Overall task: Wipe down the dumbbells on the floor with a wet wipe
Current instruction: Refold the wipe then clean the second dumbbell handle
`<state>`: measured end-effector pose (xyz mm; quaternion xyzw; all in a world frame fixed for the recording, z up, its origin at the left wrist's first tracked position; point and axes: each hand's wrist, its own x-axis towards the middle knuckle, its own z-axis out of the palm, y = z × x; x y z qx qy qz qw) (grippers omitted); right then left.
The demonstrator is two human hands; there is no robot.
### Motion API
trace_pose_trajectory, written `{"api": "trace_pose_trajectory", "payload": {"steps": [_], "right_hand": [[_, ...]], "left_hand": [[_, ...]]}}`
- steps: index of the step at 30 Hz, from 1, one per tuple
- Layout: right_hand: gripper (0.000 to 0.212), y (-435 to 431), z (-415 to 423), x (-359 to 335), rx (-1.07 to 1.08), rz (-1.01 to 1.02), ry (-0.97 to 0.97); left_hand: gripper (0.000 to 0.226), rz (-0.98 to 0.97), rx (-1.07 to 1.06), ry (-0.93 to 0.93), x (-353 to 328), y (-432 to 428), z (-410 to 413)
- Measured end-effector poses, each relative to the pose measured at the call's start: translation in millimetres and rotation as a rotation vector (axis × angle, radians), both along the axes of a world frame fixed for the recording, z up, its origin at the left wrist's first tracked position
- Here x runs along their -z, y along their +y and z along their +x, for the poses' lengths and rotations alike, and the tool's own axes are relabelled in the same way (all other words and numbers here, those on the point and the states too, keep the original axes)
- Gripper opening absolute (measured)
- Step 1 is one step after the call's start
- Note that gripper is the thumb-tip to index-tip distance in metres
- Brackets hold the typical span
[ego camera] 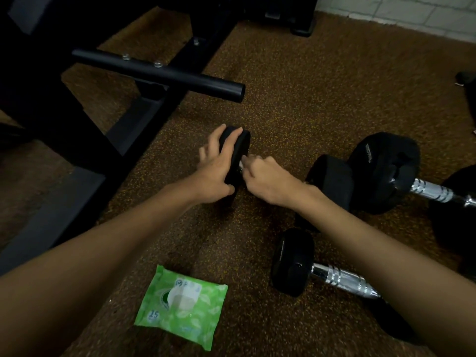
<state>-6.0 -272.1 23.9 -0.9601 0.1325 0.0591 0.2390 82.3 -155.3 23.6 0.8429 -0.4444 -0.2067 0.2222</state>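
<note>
Left fingers (226, 140): spreading over the rim of the black round end weight (238, 150) of a short dumbbell, grasping it and steadying it on the floor.
Right fingers (248, 163): curling shut at the inner face of that same weight, pinching a small white scrap, apparently the wet wipe (242, 164); little of it is showing.
Left hand (219, 171): lying on the left side of the weight, thumb under its near edge.
Right hand (268, 181): covering the handle, which is hidden beneath it.
Key relation: the dumbbell's long axis is running left to right, from the held weight to its second black weight (332, 181) past the right wrist; the unwiped length is lying to the right of the fingers, so the right hand is the nearer one for the coming stroke.
Dumbbell count: three visible, namely the held one, a larger black dumbbell with chrome handle (432, 189) behind it, and a small one with chrome handle (334, 276) near the right forearm.
Wipe packs: one green soft pack (180, 302), lying on the brown speckled floor (283, 86) below the left forearm.
Other: black steel bench frame (159, 70) at the left.
</note>
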Motion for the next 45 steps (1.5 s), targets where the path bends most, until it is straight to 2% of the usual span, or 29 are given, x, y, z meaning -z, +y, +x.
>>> {"api": "trace_pose_trajectory", "payload": {"steps": [3, 6, 10, 14, 16, 17, 20, 22, 25, 27, 29, 31, 33, 35, 39, 40, 43, 45], "right_hand": [[0.037, -4.7, -16.7, 16.6, -0.072, -0.149, -0.127], [0.038, -8.1, -15.7, 19.8, 0.059, -0.055, -0.142], [0.017, -21.4, 16.6, 7.4, 0.232, 0.146, 0.09], [0.031, -34.6, 32.1, -2.0, 0.357, 0.388, 0.251], [0.031, -32.9, 36.8, 0.8, 0.381, 0.458, 0.287], [0.031, -29.2, 38.0, 0.8, 0.379, 0.404, 0.3], [0.03, -14.6, 27.6, 7.3, 0.336, 0.192, 0.165], [0.03, -6.7, 10.2, 16.2, 0.191, -0.015, 0.04], [0.047, -6.3, -15.1, 39.8, -0.018, -0.336, -0.108], [0.056, -5.7, -22.7, 48.2, -0.062, -0.406, -0.099], [0.058, -4.7, -20.9, 45.2, -0.023, -0.329, -0.122], [0.057, -8.8, -13.2, 34.3, 0.064, -0.138, -0.135], [0.056, -16.8, -3.7, 22.4, 0.143, 0.055, -0.049], [0.055, -20.6, 2.0, 12.3, 0.134, 0.117, 0.07], [0.035, -21.9, 5.3, 6.5, 0.148, 0.268, 0.107], [0.034, -22.2, 4.5, 9.7, 0.144, 0.275, 0.088], [0.043, -21.5, 0.7, 25.2, 0.104, 0.12, 0.013], [0.041, -23.9, 1.4, 27.2, 0.107, 0.118, -0.017]], "left_hand": [[0.114, -0.012, -0.003, -0.002, 1.2, 1.7, -0.8], [0.114, -0.02, -0.006, -0.008, 1.5, 1.6, -1.0], [0.115, -0.004, -0.005, -0.005, -0.2, -0.2, -0.5], [0.115, -0.019, -0.001, 0.018, -0.2, 0.6, -0.4], [0.115, -0.019, 0.002, 0.011, 0.8, 1.9, -0.5], [0.115, -0.019, 0.003, 0.008, 1.4, 2.5, -0.9], [0.115, -0.022, 0.011, -0.002, 2.4, 4.4, -1.0], [0.114, -0.026, 0.014, -0.008, 2.9, 5.2, -1.3], [0.115, -0.033, 0.003, -0.014, 4.5, 5.4, -1.7], [0.115, -0.035, -0.002, -0.013, 5.1, 5.3, -2.7], [0.115, -0.035, -0.004, -0.019, 4.9, 4.8, -2.8], [0.115, -0.033, -0.008, -0.009, 4.2, 4.6, -2.6], [0.115, -0.035, -0.004, -0.004, 3.6, 4.3, -2.2], [0.115, -0.034, 0.003, -0.008, 2.7, 3.7, -2.2], [0.115, -0.03, -0.006, -0.006, 2.0, 3.4, -2.0], [0.115, -0.031, -0.005, -0.005, 2.0, 3.5, -1.9], [0.114, -0.032, -0.001, -0.002, 2.6, 3.6, -1.5], [0.114, -0.036, -0.003, 0.006, 2.4, 3.0, -1.4]]}}
